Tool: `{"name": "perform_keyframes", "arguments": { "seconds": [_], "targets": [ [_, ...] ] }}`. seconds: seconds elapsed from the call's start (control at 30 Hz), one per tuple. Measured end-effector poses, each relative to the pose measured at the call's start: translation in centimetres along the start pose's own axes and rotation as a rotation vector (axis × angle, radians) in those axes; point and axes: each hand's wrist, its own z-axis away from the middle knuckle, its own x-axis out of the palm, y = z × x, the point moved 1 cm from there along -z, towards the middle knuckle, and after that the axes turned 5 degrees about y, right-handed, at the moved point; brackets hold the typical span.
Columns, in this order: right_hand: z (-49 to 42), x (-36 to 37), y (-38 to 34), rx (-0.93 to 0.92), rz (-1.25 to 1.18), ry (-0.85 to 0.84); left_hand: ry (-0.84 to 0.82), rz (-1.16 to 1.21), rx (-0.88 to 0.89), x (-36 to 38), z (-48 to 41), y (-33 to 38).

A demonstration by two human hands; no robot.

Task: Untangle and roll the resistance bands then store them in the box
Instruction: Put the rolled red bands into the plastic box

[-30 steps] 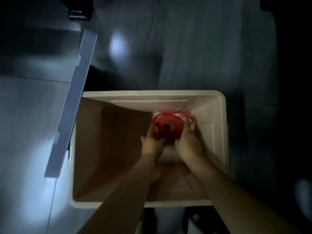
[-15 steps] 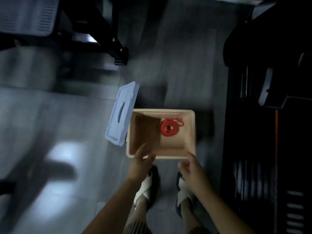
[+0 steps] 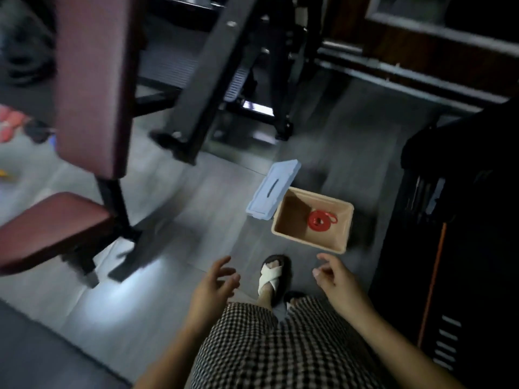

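The rolled red resistance band (image 3: 320, 221) is being contained in the beige box (image 3: 290, 217), toward its 3 o'clock side. The left hand (image 3: 213, 287) and right hand (image 3: 337, 279) are being held relaxed and empty at the box's 6 o'clock.

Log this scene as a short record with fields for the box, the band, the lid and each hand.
box: beige, open, standing on the floor
band: red, rolled into a coil, lying inside the box
lid: blue, off the box, tilted at its left side
left hand: empty, fingers loosely spread
right hand: empty, fingers loosely curled
nearby: maroon bench at left
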Motion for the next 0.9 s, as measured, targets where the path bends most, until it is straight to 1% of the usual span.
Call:
{"name": "perform_keyframes", "arguments": {
  "seconds": [0.1, 0.23, 0.37, 0.47, 0.63, 0.73, 0.8, 0.9],
  "targets": [
    [1.6, 0.2, -2.5, -0.072, 0.076, -0.048, 0.114, 0.073, -0.025, -2.9, 3.8, -1.9],
    [3.2, 2.8, -5.4, -0.175, 0.249, -0.170, 0.203, 0.115, -0.108, -7.6, 7.6, -7.3],
    [4.6, 8.5, -9.2, -0.306, 0.394, -0.243, 0.380, 0.152, -0.165, -13.9, 10.1, -13.6],
    [5.4, 15.1, -12.8, -0.395, 0.488, -0.255, 0.474, 0.121, -0.218, -19.9, 10.7, -19.3],
    [8.3, 28.9, -19.8, -0.442, 0.555, -0.275, 0.490, 0.004, -0.278, -32.6, 11.6, -28.7],
    [10.7, 36.5, -24.0, -0.449, 0.561, -0.307, 0.496, -0.063, -0.288, -40.2, 11.5, -32.9],
    [12.0, 39.5, -25.9, -0.450, 0.557, -0.319, 0.452, -0.113, -0.290, -43.7, 10.2, -33.5],
    [12.1, 44.9, -29.6, -0.476, 0.533, -0.287, 0.422, -0.090, -0.230, -50.4, 5.8, -32.9]
  ]
}}
